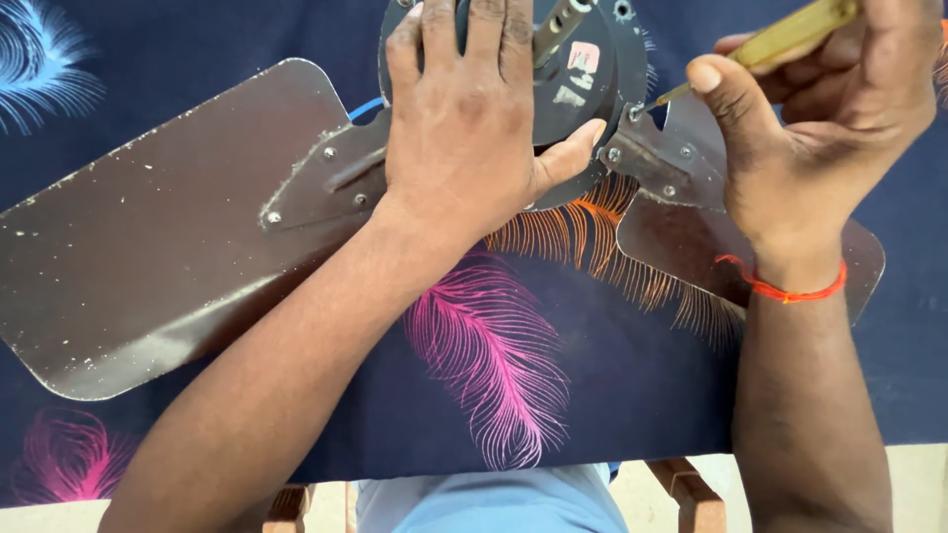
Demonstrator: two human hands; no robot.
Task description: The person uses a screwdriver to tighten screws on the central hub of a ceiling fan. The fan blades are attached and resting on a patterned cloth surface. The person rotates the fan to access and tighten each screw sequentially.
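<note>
A dark brown ceiling fan lies on a cloth-covered table. Its round motor hub sits at the top centre. My left hand lies flat on the hub, palm down, fingers spread, pressing it. A long brown blade stretches to the left, joined by a metal bracket with screws. My right hand grips a screwdriver with a yellowish handle. Its tip touches a screw on the right bracket. The right blade is partly hidden under my right wrist.
The navy cloth with pink, orange and blue feather prints covers the table. Its near edge runs along the bottom, with wooden legs and pale floor below. A short blue wire peeks out beside the hub.
</note>
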